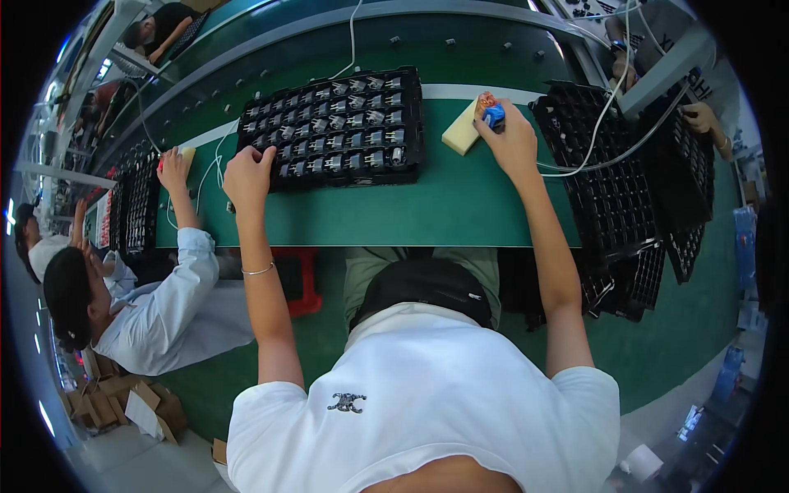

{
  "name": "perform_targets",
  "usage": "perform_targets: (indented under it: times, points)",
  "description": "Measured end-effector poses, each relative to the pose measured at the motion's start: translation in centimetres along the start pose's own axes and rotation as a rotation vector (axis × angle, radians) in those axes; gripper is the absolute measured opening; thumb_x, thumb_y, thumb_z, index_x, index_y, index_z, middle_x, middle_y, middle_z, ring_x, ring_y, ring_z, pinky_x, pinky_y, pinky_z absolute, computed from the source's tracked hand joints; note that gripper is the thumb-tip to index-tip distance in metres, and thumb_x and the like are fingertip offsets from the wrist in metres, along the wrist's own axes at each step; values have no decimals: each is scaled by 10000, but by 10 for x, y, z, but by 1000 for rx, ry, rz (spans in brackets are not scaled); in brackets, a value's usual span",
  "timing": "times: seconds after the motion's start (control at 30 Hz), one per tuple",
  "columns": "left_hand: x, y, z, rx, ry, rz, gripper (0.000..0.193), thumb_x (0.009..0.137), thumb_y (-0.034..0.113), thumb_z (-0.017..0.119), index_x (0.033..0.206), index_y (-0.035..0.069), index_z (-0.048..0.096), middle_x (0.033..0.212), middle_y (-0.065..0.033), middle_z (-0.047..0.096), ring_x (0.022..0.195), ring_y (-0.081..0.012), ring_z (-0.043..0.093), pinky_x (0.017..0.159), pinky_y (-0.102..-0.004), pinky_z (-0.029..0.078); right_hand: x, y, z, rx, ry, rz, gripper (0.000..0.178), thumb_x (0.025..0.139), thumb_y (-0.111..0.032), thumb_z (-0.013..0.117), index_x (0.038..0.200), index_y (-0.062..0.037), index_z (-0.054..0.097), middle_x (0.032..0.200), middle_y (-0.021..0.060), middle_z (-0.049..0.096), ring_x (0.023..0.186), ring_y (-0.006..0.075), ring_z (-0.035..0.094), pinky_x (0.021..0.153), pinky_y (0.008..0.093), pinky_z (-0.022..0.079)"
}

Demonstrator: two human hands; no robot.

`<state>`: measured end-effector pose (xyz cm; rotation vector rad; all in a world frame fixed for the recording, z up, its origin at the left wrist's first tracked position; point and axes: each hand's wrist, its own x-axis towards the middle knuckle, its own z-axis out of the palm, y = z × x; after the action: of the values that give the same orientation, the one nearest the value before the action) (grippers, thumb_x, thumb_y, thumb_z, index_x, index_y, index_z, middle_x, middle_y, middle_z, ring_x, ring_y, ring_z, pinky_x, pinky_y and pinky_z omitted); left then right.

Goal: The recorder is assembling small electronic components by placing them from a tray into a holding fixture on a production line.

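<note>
A black compartment tray (345, 180) holds rows of small dark parts with metal prongs (335, 123), several of them tilted. My left hand (248, 177) is at the tray's left front corner, closed with thumb and forefinger pinched together; whatever may be between them is hidden. To the right, my right hand (514, 144) grips a small blue object with a coppery orange top (491, 113), its exact kind unclear. This object is right beside a pale yellow sponge block (460, 134), and I cannot tell whether they touch.
Stacked empty black trays (596, 164) lean at the right, with a white cable (604, 115) crossing them. On the left, a co-worker's hand (174, 168) works near another tray (136, 201). The green table's front edge (370, 245) runs before me. A red stool (308, 283) stands below.
</note>
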<state>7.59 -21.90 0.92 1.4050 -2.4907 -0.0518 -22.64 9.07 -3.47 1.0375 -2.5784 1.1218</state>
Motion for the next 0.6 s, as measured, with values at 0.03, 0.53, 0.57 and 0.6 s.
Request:
perform_targets:
  times: [0.03, 0.53, 0.57, 0.6]
  points:
    - [0, 4, 1, -4, 0, 9, 505, 828, 543, 651, 784, 41, 675, 770, -159, 680, 776, -342, 656, 668, -442, 502, 0, 0, 1, 20, 10, -13, 404, 800, -312, 732, 1061, -30, 606, 820, 153, 647, 697, 295, 652, 639, 371, 500]
    - [-9, 16, 30, -859, 166, 22, 197, 847, 107, 729, 883, 26, 553, 699, -19, 595, 614, -81, 569, 591, -218, 451, 0, -4, -1, 27, 3, 16, 451, 760, -286, 748, 1126, -49, 632, 939, 139, 670, 806, 312, 668, 720, 377, 526]
    - [-14, 29, 26, -1072, 92, 33, 181, 862, 63, 703, 912, 38, 531, 718, -11, 583, 614, -67, 557, 591, -202, 446, 0, -3, -2, 21, -24, 48, 453, 759, -284, 749, 1129, -51, 634, 964, 136, 670, 829, 320, 669, 731, 381, 528]
    - [-20, 38, 24, -1283, 19, 42, 183, 876, 19, 677, 941, 50, 509, 737, -3, 570, 613, -53, 545, 591, -186, 440, 0, -3, -2, 21, -24, 48, 453, 759, -284, 749, 1129, -51, 634, 964, 136, 670, 829, 320, 669, 731, 381, 528]
